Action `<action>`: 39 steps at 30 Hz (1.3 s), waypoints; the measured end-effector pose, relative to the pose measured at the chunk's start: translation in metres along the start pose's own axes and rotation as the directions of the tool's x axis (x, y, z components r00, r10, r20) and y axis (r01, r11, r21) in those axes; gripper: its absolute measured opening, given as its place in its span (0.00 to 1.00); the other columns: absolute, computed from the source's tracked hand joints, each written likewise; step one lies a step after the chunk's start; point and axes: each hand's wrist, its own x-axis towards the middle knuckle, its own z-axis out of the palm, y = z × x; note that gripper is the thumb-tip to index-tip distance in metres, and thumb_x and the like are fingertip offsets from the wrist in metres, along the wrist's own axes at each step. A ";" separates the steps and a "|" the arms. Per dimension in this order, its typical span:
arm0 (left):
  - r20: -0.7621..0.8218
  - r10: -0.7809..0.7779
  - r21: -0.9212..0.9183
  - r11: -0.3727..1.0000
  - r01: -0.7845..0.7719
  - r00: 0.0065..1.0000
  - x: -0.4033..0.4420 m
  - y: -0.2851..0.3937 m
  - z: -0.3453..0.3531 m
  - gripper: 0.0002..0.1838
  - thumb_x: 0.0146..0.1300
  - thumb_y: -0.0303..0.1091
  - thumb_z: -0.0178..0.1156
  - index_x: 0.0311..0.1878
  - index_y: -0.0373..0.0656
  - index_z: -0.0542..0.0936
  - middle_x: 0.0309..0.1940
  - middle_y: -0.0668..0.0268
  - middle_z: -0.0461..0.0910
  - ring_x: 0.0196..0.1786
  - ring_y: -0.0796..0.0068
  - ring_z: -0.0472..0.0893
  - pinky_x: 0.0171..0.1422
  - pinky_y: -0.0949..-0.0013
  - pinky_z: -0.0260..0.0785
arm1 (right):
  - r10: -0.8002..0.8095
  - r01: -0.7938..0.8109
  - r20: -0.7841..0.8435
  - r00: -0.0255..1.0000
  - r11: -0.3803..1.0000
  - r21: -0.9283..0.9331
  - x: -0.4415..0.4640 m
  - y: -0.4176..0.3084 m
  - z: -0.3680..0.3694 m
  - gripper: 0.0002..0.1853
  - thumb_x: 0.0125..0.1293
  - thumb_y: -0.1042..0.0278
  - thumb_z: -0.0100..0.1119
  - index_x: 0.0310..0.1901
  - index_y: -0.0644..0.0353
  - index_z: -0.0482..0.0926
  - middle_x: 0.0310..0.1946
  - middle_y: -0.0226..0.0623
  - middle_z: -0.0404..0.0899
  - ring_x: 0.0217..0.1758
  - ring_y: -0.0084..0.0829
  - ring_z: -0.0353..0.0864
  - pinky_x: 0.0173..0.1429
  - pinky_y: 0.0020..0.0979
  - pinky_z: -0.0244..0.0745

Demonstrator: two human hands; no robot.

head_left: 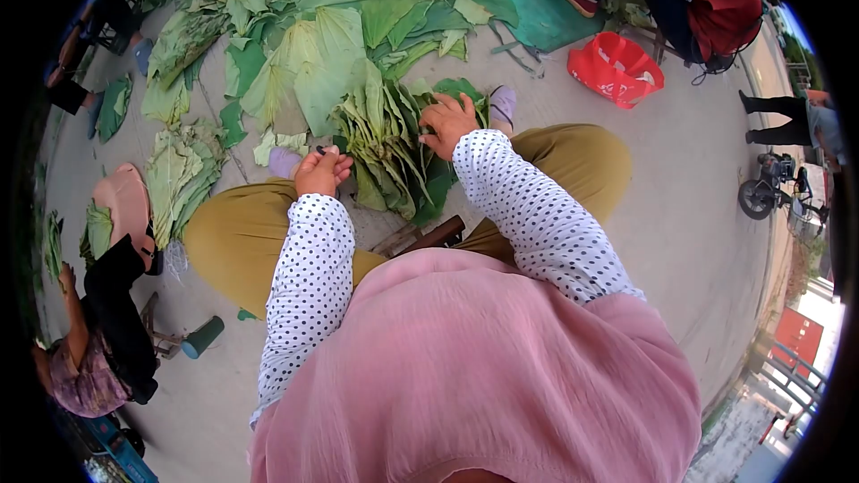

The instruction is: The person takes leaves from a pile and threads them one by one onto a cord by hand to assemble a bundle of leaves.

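A thick bundle of folded green leaves (pixel 386 139), lotus leaves by their radiating veins, stands between my knees with its browned edges upward. My right hand (pixel 447 125) lies against the bundle's upper right side, fingers bent over the leaf edges. At the bundle's left, my left hand (pixel 324 172) is closed in a pinch, apart from the leaves or just touching them. A small dark thing shows at its fingertips, too small to name. Broad flat leaves (pixel 309 63) spread over the ground just beyond the bundle.
More leaf piles (pixel 183 170) lie to the left. A red bag (pixel 616 70) stands at right, near a seated person in a red top (pixel 723 13). Another person (pixel 94 340) sits at left by a green cup (pixel 203 337). A motorbike (pixel 778 190) is parked far right.
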 end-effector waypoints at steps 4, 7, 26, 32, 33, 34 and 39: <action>0.011 0.000 0.000 1.000 0.000 1.000 0.003 -0.002 -0.003 0.06 0.64 0.32 0.61 0.36 0.43 0.73 0.34 0.63 0.81 0.35 0.71 0.84 0.34 0.73 0.75 | 0.111 -0.110 0.035 0.993 0.993 -0.034 -0.007 0.013 -0.006 0.16 0.62 0.63 0.60 0.52 0.49 0.76 0.60 0.30 0.71 0.74 0.39 0.51 0.75 0.57 0.34; 0.027 0.000 -0.004 1.000 0.000 1.000 0.003 -0.002 -0.003 0.06 0.63 0.32 0.61 0.36 0.43 0.73 0.34 0.63 0.81 0.35 0.71 0.84 0.34 0.73 0.75 | 0.088 -0.086 0.007 0.996 0.987 -0.136 -0.010 0.018 -0.007 0.19 0.62 0.64 0.59 0.55 0.49 0.75 0.63 0.31 0.68 0.75 0.39 0.50 0.75 0.56 0.34; 0.016 -0.002 0.002 1.000 0.002 1.000 0.003 -0.001 -0.003 0.06 0.63 0.32 0.61 0.37 0.42 0.74 0.34 0.63 0.81 0.36 0.71 0.84 0.36 0.73 0.75 | 0.064 -0.041 0.118 0.991 0.981 -0.190 0.001 -0.001 -0.008 0.18 0.63 0.62 0.58 0.54 0.52 0.76 0.63 0.34 0.67 0.76 0.39 0.46 0.75 0.60 0.30; 0.008 0.005 -0.018 1.000 -0.004 1.000 0.002 0.000 -0.003 0.06 0.63 0.31 0.61 0.37 0.40 0.76 0.33 0.62 0.81 0.34 0.71 0.84 0.33 0.74 0.74 | 0.011 -0.015 -0.131 0.991 0.999 -0.029 0.000 -0.010 0.006 0.23 0.52 0.70 0.59 0.54 0.53 0.75 0.64 0.34 0.66 0.75 0.42 0.50 0.75 0.59 0.34; 0.019 0.008 -0.032 0.999 -0.007 1.000 0.003 0.000 -0.004 0.06 0.63 0.31 0.61 0.37 0.40 0.76 0.33 0.62 0.81 0.34 0.71 0.84 0.33 0.74 0.74 | 0.008 -0.012 -0.131 0.991 1.000 -0.029 0.001 -0.016 0.003 0.23 0.52 0.70 0.59 0.54 0.53 0.75 0.64 0.34 0.66 0.75 0.42 0.50 0.75 0.59 0.34; 0.032 0.011 -0.044 0.999 -0.009 0.999 0.004 -0.001 -0.004 0.06 0.63 0.31 0.61 0.37 0.40 0.76 0.33 0.62 0.81 0.34 0.71 0.84 0.33 0.74 0.75 | -0.036 0.032 -0.084 0.996 0.998 -0.048 0.002 -0.021 -0.001 0.24 0.54 0.69 0.57 0.56 0.53 0.73 0.65 0.35 0.64 0.75 0.41 0.49 0.75 0.60 0.33; 0.033 0.001 -0.010 1.000 0.000 0.999 0.003 0.000 -0.005 0.06 0.63 0.31 0.61 0.36 0.42 0.74 0.34 0.63 0.81 0.35 0.71 0.84 0.35 0.73 0.76 | -0.077 0.091 0.077 0.994 0.974 -0.207 0.006 -0.022 -0.001 0.16 0.56 0.69 0.59 0.48 0.54 0.79 0.58 0.32 0.71 0.73 0.39 0.54 0.73 0.63 0.34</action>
